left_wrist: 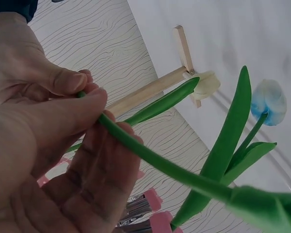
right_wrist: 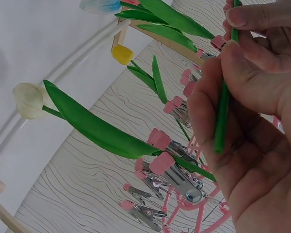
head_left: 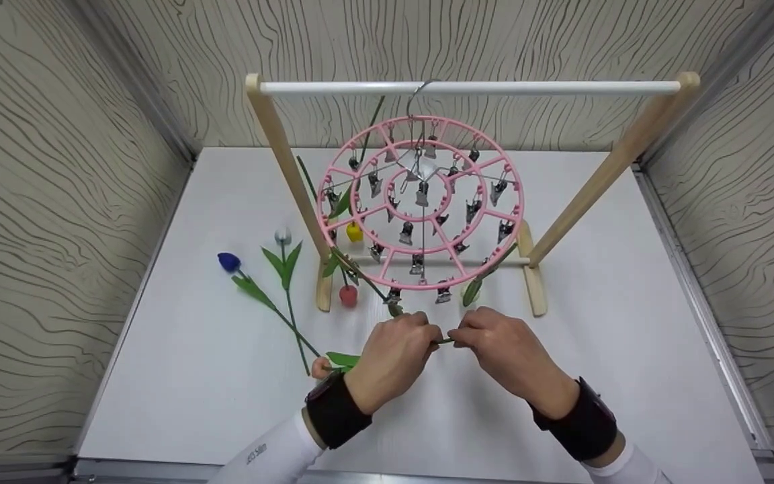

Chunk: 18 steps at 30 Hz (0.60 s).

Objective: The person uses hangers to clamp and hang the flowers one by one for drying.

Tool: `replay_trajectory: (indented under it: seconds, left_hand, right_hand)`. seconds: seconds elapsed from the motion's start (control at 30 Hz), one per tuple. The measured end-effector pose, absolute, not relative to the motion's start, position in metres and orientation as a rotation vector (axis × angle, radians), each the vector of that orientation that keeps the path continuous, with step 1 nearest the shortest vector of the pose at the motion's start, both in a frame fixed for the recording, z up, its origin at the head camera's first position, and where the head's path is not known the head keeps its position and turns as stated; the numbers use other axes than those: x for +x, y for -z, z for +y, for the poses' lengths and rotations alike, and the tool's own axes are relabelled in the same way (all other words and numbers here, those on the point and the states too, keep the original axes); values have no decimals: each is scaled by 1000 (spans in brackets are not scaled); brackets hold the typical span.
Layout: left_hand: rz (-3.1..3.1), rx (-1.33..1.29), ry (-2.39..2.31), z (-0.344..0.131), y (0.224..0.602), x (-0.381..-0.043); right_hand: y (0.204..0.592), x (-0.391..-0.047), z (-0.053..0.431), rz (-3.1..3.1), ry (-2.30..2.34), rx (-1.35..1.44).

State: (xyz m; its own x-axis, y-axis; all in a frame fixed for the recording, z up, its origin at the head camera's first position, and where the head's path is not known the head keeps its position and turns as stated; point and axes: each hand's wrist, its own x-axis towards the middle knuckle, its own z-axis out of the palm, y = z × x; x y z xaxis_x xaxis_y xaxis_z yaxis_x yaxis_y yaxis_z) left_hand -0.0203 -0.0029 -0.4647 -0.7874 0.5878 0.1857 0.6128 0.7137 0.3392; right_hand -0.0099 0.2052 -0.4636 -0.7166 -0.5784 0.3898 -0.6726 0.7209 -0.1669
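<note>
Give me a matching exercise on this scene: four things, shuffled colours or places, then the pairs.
1. Clip hanger's rings
2. Dark blue tulip
3. Foremost stem, left wrist view
4. Stand's top rod

A. white
B. pinched by left hand and right hand
C. pink
D. lying on the tabletop

Pairs: 1-C; 2-D; 3-B; 4-A

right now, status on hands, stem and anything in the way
Left hand and right hand pinching one green stem. Stem end free of clips. Pink hanger close ahead, possible snag.
</note>
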Motion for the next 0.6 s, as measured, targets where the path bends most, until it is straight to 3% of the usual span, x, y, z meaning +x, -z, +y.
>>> replay_trajectory:
  seconds: [0.6]
  left_hand:
    - [-2871,-970,704,-4,463,-20]
  right_hand:
    - [465,-13,212,-2462,-410,953]
